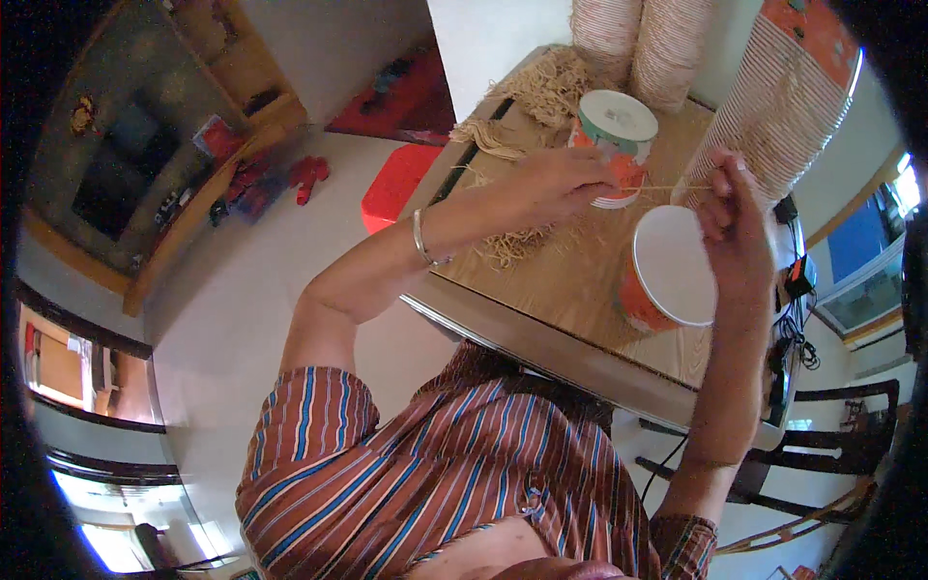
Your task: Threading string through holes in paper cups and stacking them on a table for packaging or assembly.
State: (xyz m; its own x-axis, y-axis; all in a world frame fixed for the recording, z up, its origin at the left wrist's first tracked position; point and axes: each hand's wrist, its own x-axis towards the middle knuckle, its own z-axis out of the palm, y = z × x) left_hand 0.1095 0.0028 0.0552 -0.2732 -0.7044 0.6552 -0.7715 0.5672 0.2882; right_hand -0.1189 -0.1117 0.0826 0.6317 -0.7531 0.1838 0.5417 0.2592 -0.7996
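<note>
A thin tan strand of twine (667, 188) runs taut between my two hands above the table. My left hand (565, 184), with a bangle on its wrist, pinches one end. The fingers of my right hand (733, 208) are closed on the other end. Below and beside my right hand stands a paper bucket (633, 290), orange outside and white inside, its mouth open. Behind my left hand, a second bucket (619, 116) rests upside down, its green-edged base facing up, partly hidden by my fingers. Loose twine pieces (512, 246) lie beneath my left forearm.
Bundles of tan twine (551, 87) lie at the table's far left. Tall stacks of nested buckets stand at the back (677, 48) and right (773, 106). A red stool (394, 184) is beyond the table's left edge. Black cables (795, 338) hang by the right edge, near a dark chair (841, 445).
</note>
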